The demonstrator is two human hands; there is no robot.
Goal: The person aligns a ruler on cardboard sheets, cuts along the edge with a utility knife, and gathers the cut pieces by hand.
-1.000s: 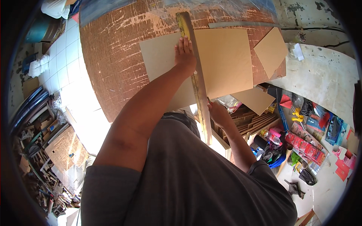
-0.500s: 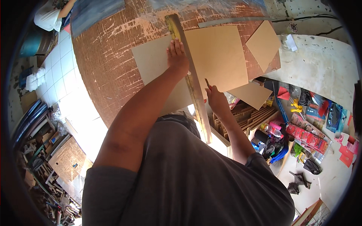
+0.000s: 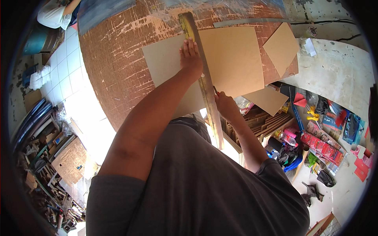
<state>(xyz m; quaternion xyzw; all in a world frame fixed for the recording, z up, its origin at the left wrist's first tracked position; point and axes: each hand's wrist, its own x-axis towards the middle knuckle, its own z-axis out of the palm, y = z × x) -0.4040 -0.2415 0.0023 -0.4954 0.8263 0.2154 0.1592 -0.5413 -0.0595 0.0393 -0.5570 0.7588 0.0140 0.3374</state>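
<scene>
My left hand (image 3: 190, 59) lies flat, fingers spread, pinning the long straightedge (image 3: 204, 84) across the tan board (image 3: 232, 59) on the scarred bench (image 3: 118, 59) so it cannot slip. My right hand (image 3: 225, 105) is closed around a small blade-like tool, run against the straightedge's near right side.

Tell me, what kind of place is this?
Probably a small craft or woodwork shop: a scarred worktable with board sheets, a long straightedge, and stacked offcuts beside it.

A square tan board (image 3: 280, 48) lies at the scarred brown bench's (image 3: 114, 59) right edge. Red packets (image 3: 323, 146) and stacked wooden slats (image 3: 263, 121) sit on the floor beyond.
</scene>
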